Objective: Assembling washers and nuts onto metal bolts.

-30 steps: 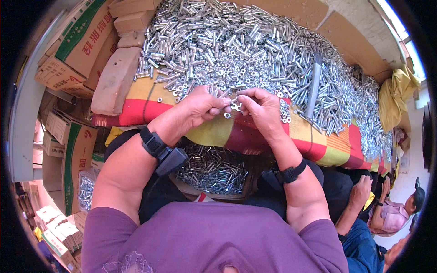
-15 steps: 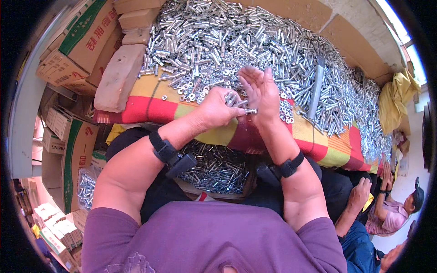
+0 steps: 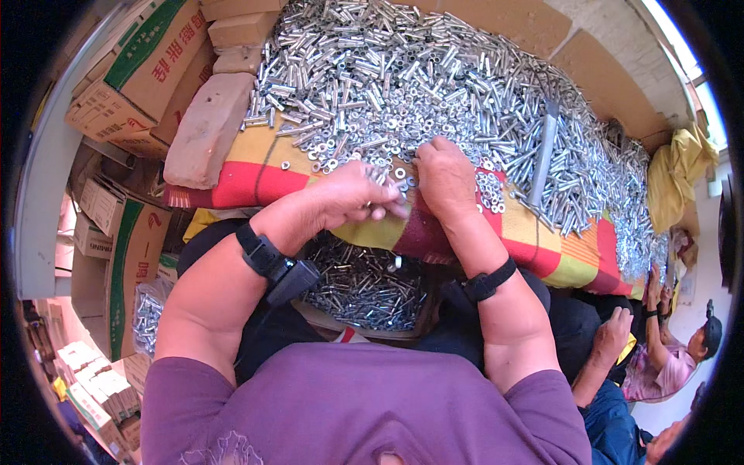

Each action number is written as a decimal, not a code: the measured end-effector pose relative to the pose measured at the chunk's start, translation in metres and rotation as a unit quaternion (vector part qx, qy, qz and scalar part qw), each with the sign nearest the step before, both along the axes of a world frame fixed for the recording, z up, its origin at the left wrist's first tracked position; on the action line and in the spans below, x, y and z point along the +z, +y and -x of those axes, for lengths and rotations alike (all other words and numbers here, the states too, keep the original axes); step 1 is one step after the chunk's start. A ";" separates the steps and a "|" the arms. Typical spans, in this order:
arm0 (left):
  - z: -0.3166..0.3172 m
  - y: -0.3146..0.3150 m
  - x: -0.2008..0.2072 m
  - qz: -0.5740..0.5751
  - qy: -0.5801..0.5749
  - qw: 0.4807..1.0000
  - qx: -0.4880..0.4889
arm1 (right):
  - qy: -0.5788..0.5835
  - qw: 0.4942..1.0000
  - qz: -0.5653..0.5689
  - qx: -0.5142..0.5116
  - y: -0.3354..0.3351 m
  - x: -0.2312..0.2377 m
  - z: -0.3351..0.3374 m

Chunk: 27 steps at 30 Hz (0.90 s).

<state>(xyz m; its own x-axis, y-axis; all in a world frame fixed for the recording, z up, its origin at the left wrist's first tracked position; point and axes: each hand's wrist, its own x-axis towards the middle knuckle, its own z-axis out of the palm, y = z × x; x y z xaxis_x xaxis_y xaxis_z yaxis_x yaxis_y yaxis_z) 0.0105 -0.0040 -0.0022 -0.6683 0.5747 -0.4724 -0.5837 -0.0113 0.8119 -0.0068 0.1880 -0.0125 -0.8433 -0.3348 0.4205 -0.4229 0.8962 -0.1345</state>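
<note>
My left hand (image 3: 358, 194) is curled round a few shiny metal bolts (image 3: 377, 175), just above the near edge of a checked blanket (image 3: 267, 186). Motion smears its fingertips. At the edge of the heap, my right hand (image 3: 447, 177) has its fingers bent down and drawn together among loose washers (image 3: 400, 173); whatever they pinch is hidden. Below the blanket, a small metal piece (image 3: 396, 263) hangs blurred in the air over a box of bolts (image 3: 364, 291) between my knees.
A large heap of metal sleeves and bolts (image 3: 372, 77) covers the blanket, with a grey metal strip (image 3: 545, 155) on its right. A brick (image 3: 208, 132) and cardboard boxes (image 3: 139, 85) stand at left. Other people (image 3: 659, 364) sit at right, one hand (image 3: 612, 341) near my knee.
My right hand has gone from raised and spread to bent down at the washers. My left hand has moved slightly left and lower. A small metal piece now shows above the lower box.
</note>
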 end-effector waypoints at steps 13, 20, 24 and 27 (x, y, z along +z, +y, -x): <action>0.005 -0.003 -0.007 0.154 0.173 0.968 0.092 | -0.106 0.993 -0.040 0.038 -0.009 0.004 -0.030; 0.005 0.004 -0.006 0.173 0.227 0.952 0.114 | -0.061 0.998 0.009 0.029 -0.005 0.014 -0.036; 0.004 0.006 -0.012 0.188 0.277 0.940 0.065 | -0.213 0.926 0.308 0.040 0.006 0.014 -0.030; 0.002 0.009 -0.010 0.161 0.268 0.948 0.061 | -0.381 0.741 0.552 0.036 0.004 0.024 -0.030</action>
